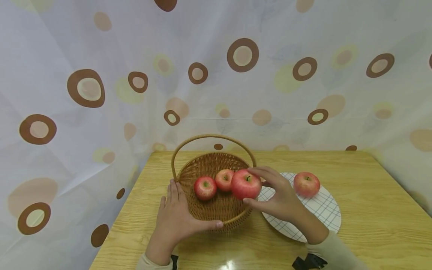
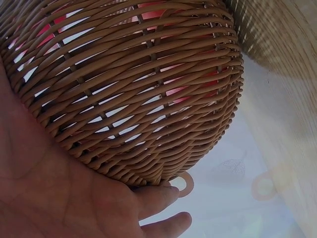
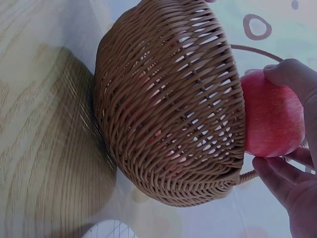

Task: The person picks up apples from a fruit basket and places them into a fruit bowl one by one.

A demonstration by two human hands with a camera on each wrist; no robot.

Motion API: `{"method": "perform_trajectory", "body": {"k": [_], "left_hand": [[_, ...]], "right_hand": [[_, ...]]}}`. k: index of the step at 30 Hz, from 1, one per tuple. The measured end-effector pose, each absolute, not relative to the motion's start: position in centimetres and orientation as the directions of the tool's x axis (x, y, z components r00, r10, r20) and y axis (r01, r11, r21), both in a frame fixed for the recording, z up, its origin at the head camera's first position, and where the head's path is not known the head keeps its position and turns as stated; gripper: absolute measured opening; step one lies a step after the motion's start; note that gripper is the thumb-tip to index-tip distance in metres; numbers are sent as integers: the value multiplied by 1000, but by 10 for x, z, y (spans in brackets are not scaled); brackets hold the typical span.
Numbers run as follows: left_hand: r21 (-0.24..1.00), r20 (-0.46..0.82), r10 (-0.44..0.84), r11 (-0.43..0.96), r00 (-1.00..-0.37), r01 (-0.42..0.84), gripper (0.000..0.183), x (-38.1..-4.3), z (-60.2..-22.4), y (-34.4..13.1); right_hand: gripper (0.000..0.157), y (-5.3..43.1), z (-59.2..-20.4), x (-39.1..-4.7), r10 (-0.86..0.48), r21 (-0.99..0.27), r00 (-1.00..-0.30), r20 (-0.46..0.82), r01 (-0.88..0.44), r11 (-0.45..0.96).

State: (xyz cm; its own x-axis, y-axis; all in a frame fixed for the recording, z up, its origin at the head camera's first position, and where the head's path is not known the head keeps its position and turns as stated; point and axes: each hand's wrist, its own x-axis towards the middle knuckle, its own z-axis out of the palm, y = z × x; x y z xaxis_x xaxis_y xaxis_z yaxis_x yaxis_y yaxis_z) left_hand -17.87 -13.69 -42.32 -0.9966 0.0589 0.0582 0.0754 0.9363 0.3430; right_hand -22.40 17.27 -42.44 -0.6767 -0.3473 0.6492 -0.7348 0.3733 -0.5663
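A brown wicker basket with a tall arched handle stands on the table. Inside it lie a red apple and a paler apple. My left hand steadies the basket, straight fingers along its left side and thumb stretched over the front rim. In my right hand is a large red apple, gripped between thumb and fingers over the right part of the basket. The right wrist view shows this apple at the rim level.
To the right of the basket is a round white plate with a blue grid pattern. Another apple sits on its far part. The wooden table meets a patterned curtain at the back and sides.
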Motion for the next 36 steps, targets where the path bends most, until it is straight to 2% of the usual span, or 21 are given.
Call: {"method": "perform_trajectory", "body": {"k": [14,36], "left_hand": [[346,52,53,936,-997,68,176,-178,-422,-136],[340,62,56,937,-997,74,176,-179,-425,-136]], "right_hand": [[75,190,-427,-223,-316,-581,-689,652,-722,375],[76,212,-426,-218,-269,-622,-763,588,-639,452]]}}
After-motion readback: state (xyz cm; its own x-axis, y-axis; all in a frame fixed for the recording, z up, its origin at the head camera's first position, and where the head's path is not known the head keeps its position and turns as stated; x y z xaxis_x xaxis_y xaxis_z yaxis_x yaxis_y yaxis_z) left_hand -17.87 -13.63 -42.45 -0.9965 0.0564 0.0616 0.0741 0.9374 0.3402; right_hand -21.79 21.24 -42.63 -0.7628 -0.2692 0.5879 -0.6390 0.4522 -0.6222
